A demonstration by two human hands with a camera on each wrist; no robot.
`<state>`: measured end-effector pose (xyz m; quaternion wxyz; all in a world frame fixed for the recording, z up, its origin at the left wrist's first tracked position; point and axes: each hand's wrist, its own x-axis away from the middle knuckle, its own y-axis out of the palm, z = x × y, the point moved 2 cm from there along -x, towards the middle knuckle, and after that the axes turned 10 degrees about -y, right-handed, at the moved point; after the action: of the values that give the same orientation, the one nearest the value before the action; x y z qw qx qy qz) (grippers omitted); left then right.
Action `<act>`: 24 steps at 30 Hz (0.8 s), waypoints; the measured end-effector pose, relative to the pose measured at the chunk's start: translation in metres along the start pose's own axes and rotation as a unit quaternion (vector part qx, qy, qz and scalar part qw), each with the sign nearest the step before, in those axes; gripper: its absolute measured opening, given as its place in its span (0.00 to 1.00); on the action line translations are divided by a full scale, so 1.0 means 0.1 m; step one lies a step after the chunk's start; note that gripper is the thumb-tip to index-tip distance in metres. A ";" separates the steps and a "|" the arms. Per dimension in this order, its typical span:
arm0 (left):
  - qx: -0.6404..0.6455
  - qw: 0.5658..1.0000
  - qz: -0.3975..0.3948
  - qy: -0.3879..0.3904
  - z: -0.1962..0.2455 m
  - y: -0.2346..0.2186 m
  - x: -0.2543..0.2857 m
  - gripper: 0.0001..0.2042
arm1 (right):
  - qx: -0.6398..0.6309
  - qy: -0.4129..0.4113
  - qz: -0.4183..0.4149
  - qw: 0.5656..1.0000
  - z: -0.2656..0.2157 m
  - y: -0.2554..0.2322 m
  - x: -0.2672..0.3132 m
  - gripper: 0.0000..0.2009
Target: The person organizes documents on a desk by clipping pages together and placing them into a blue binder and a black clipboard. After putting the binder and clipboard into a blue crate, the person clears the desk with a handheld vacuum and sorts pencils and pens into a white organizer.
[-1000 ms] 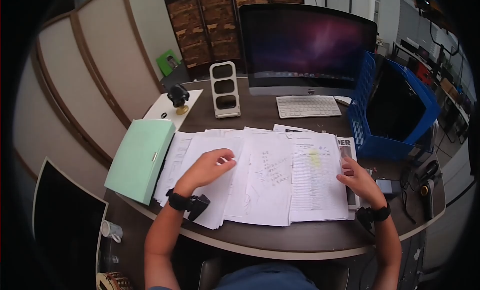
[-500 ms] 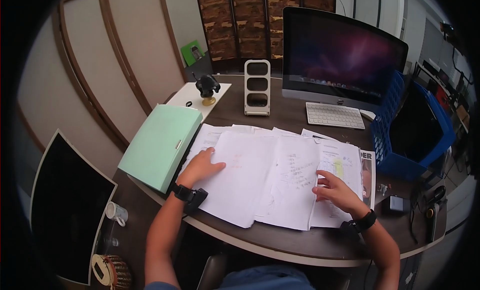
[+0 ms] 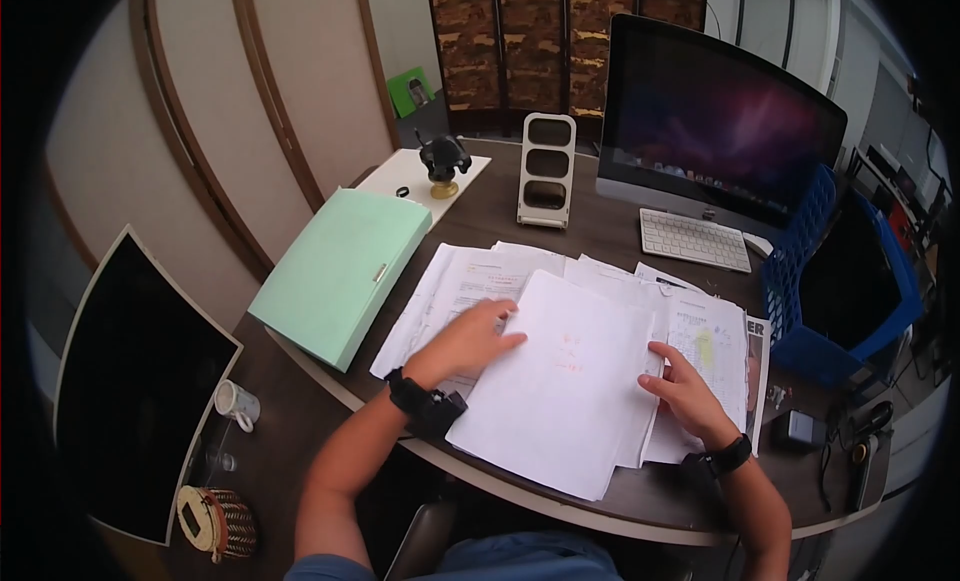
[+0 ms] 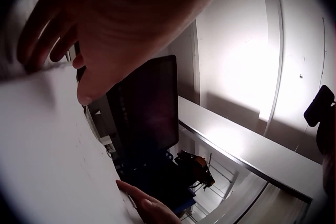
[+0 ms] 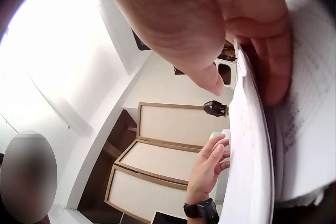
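Note:
A stack of white paper sheets (image 3: 560, 391) with faint reddish writing lies slanted over other papers on the desk. My left hand (image 3: 468, 343) is at the stack's upper left edge, fingers extended and thumb spread apart. In the left wrist view the fingers (image 4: 44, 45) reach the paper's edge. On the other side, my right hand (image 3: 690, 391) holds the stack's right edge, its thumb on the near face and the fingers (image 5: 275, 71) behind it. Printed sheets (image 3: 450, 281) show at the left, and a yellow-highlighted list (image 3: 700, 341) lies beneath on the right.
A green file box (image 3: 335, 271) stands left of the papers. Behind them are a white three-slot stand (image 3: 547, 216), a keyboard (image 3: 695, 239) and a monitor (image 3: 720, 111). The blue file rack (image 3: 800, 351) is on the right. A mug (image 3: 236, 401) and woven basket (image 3: 235, 526) sit lower left.
The top stack has slid right across the other papers, uncovering printed sheets at the left. My left hand followed it rightward; my right hand came in from the far right to the stack's edge.

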<state>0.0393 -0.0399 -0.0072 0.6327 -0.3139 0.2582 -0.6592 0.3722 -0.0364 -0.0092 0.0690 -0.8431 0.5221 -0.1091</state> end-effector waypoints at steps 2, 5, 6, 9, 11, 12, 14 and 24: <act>-0.054 0.993 0.104 -0.027 -0.23 -0.22 -0.12 0.27 | 0.008 0.008 -0.002 1.000 -0.08 -0.05 0.04 0.34; -0.182 0.965 0.145 -0.121 -0.60 -0.45 -0.19 0.29 | 0.160 0.022 -0.061 0.985 -0.15 -0.17 0.10 0.33; -0.192 0.963 0.117 -0.151 -0.67 -0.46 -0.20 0.30 | 0.165 0.011 -0.059 0.984 -0.17 -0.19 0.12 0.33; -0.097 0.984 0.098 -0.110 -0.75 -0.40 -0.20 0.30 | 0.120 -0.012 -0.069 0.990 -0.11 -0.12 0.14 0.33; -0.077 0.988 0.087 -0.101 -0.72 -0.37 -0.19 0.29 | 0.069 -0.027 -0.080 0.994 -0.09 -0.04 0.12 0.34; -0.058 0.991 0.078 -0.092 -0.68 -0.37 -0.19 0.28 | 0.027 -0.009 -0.078 0.997 -0.09 -0.01 0.11 0.34; -0.007 0.996 0.049 -0.079 -0.64 -0.32 -0.17 0.27 | -0.015 0.011 -0.075 0.997 -0.07 0.04 0.09 0.35; -0.131 0.976 0.152 -0.087 -0.60 -0.27 -0.11 0.33 | -0.052 0.012 -0.065 0.996 -0.11 0.05 0.12 0.36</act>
<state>-0.0233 -0.0308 -0.0290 0.6987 -0.4072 0.3309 -0.4863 0.3708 -0.0496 0.0018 0.0117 -0.8763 0.4719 -0.0961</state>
